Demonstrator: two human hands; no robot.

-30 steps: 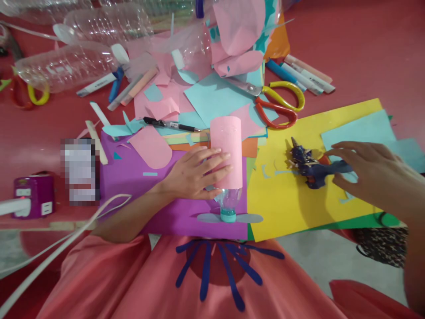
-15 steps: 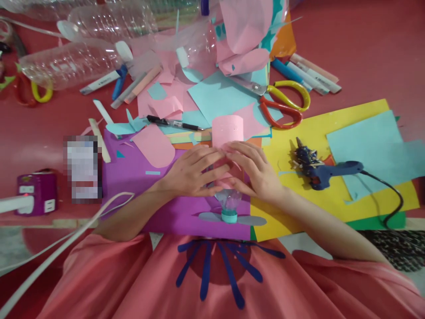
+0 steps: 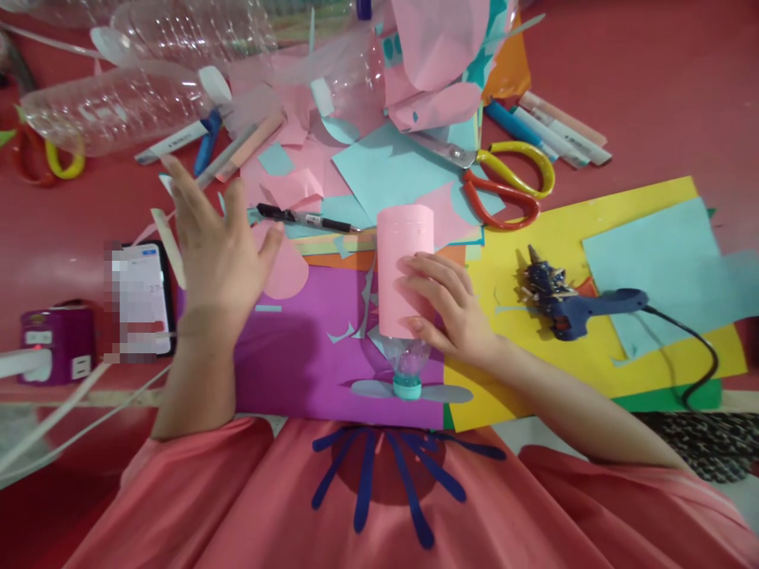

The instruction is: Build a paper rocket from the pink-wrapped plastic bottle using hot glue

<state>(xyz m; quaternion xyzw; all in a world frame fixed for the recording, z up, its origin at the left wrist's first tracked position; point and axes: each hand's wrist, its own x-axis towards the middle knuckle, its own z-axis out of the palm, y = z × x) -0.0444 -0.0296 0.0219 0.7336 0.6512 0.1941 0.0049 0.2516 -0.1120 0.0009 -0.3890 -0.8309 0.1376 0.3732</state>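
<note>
Desk (image 3: pixel 652 87): red top, strewn with craft paper and tools from the far edge to the near edge.
Clear bottles (image 3: pixel 118 107): empty plastic ones lying on their sides at the far left corner of the desk.
Yellow sheet (image 3: pixel 510 356): flat toward the near right corner, with a light blue sheet (image 3: pixel 664 261) lying on it.
Purple sheet (image 3: pixel 302 356): flat at the middle of the near edge, touching the yellow sheet's left side.
Paper pile (image 3: pixel 379 150): pink and light blue offcuts heaped toward the far edge, a black pen (image 3: pixel 305 220) lying at its near side.
Pink-wrapped bottle (image 3: pixel 405 269): stands neck down on the purple sheet, near the middle of the near edge; pink paper covers its body, the clear neck and teal cap (image 3: pixel 407 386) rest on a flat grey-blue cutout (image 3: pixel 444 393).
Left hand (image 3: pixel 217 245): raised above the left part of the purple sheet, fingers spread wide, holding nothing, well apart from the bottle.
Right hand (image 3: pixel 451 312): fingers curled against the right side of the pink wrap, holding the bottle upright.
Glue gun (image 3: pixel 569 304): dark blue, lying on the yellow sheet to the right of the bottle, its black cord trailing toward the near right corner.
Scissors (image 3: pixel 504 186): red and yellow handles, beyond the yellow sheet's far edge.
Phone (image 3: pixel 142 296): flat by the purple sheet's left edge, screen blurred.
Purple socket block (image 3: pixel 53 356): at the near left edge, a white plug in it.
</note>
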